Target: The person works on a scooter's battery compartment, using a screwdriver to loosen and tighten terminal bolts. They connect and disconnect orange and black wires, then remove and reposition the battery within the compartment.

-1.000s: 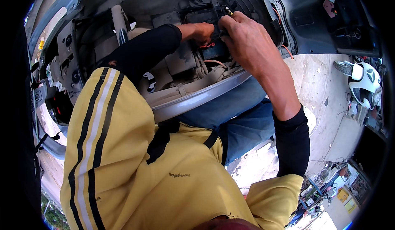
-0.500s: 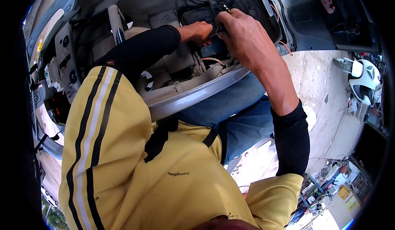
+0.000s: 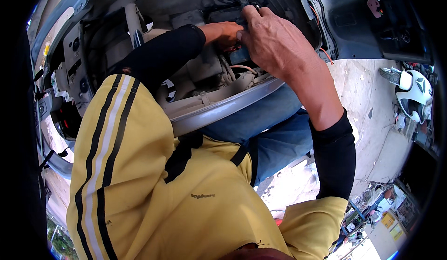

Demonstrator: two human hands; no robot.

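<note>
Both hands are inside the opened body of a scooter (image 3: pixel 219 113), its silver side rail running below them. My left hand (image 3: pixel 225 33) is closed, fingers drawn in over a dark box-like part (image 3: pixel 240 55). My right hand (image 3: pixel 279 39) meets it from the right, thumb close to the left fingertips and fingers bent down. Whatever the two hands pinch is hidden by the fingers. An orange-red cable (image 3: pixel 242 67) and grey hoses lie just below the hands.
A frame tube (image 3: pixel 133 25) rises left of my left forearm. The dark floorboard (image 3: pixel 349 25) extends at the right, with a loose orange wire end (image 3: pixel 331 61) near it. A white scooter (image 3: pixel 413 92) stands farther right; cluttered shelves (image 3: pixel 368 209) are at lower right.
My right hand has rolled over, showing more of its back, and its fingers have shifted slightly left. The right elbow has swung a little outward. My left hand stays nearly in place.
</note>
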